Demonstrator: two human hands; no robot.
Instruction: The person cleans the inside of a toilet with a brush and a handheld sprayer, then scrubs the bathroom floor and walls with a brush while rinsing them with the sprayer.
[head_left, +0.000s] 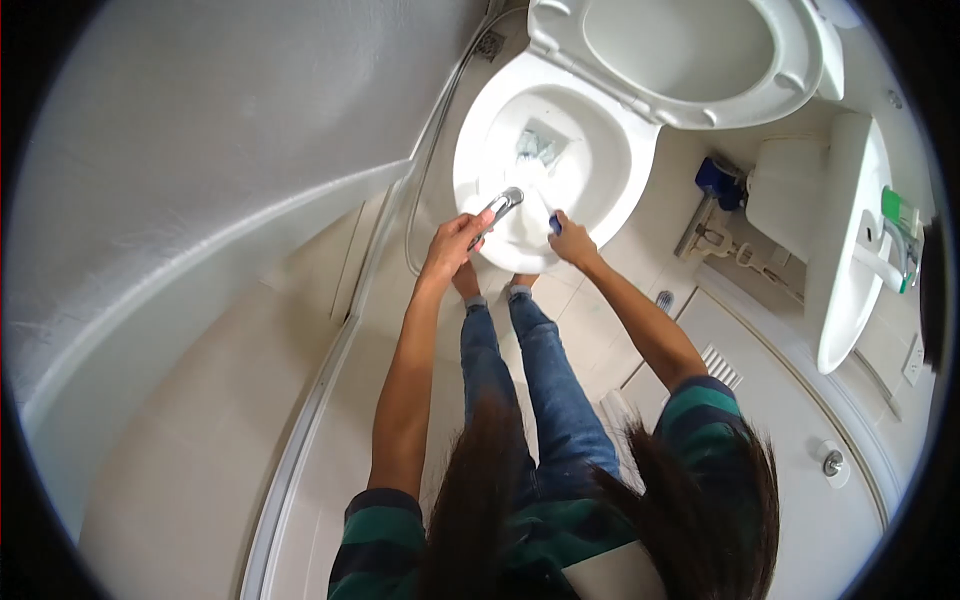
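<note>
In the head view, my left hand is closed around a chrome hand sprayer, its head over the front of the toilet bowl. My right hand grips the blue handle end of a toilet brush. The brush's pale shaft reaches into the bowl, where glare blurs its lower end. Water and some bluish-white patches show around the drain. The toilet seat and lid are raised.
A thin hose runs along the floor left of the toilet, beside the grey shower panel. On the right are a white washbasin, a blue-headed cleaning tool and a door with a round knob. A floor drain lies behind.
</note>
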